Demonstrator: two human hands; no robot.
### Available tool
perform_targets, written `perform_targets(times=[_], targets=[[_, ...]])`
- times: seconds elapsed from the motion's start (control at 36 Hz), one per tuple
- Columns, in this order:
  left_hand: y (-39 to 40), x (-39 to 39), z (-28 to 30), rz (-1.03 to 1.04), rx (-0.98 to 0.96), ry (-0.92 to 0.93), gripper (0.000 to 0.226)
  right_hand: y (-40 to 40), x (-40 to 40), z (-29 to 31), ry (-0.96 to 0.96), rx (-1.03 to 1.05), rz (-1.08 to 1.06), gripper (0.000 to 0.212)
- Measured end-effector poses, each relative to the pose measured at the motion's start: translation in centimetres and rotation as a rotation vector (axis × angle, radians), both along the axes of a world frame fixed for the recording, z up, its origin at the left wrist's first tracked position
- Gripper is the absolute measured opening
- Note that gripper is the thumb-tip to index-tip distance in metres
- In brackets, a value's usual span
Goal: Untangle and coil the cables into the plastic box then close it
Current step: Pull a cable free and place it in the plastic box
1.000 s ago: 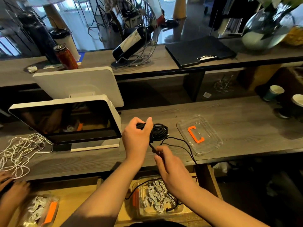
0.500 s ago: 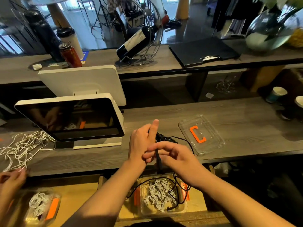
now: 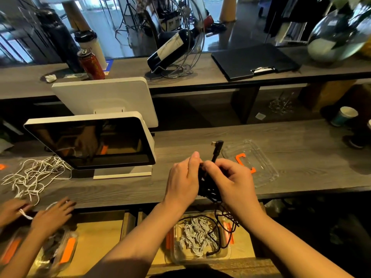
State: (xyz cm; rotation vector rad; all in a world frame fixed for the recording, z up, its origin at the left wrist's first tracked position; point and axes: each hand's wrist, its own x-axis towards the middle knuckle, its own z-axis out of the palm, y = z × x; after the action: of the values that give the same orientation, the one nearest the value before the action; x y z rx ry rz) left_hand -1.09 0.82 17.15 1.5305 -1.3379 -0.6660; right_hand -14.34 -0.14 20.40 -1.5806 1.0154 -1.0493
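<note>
Both bare arms are stretched up from the bottom of the frame and are brought together near the middle. The left hand [image 3: 183, 180] is held upright, with its fingers curled in and its thumb pointed up. The right hand [image 3: 230, 180] is placed just beside it, knuckles up, with its fingers bent toward the left hand. The fingertips are nearly touching.

Matt wood-grain counter [image 3: 281, 141]; clear glossy plastic lid [image 3: 259, 167]; black cable [image 3: 208, 185], probably rubbery.
</note>
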Motion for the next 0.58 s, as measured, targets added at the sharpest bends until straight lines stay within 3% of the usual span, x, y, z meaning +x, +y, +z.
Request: perform_targets(times=[0.11, 0.33, 0.47, 0.58], targets=[[-0.1, 0.1, 0.1, -0.011, -0.038, -0.048, 0.060, -0.1, 0.0, 0.1, -0.111, 0.127, -0.104, 0.028], [-0.6, 0.4, 0.5, -0.104, -0.419, -0.213, 0.040, 0.1, -0.2, 0.7, -0.279, 0.327, -0.295, 0.027], [-0.5, 0.7, 0.9, -0.183, -0.542, -0.234, 0.038, -0.1, -0.8, 1.6, -0.290, 0.498, -0.203, 0.028], [-0.2, 0.2, 1.0, -0.167, -0.528, -0.155, 0.046, -0.4, -1.4, 2.6, -0.243, 0.399, -0.131, 0.011]])
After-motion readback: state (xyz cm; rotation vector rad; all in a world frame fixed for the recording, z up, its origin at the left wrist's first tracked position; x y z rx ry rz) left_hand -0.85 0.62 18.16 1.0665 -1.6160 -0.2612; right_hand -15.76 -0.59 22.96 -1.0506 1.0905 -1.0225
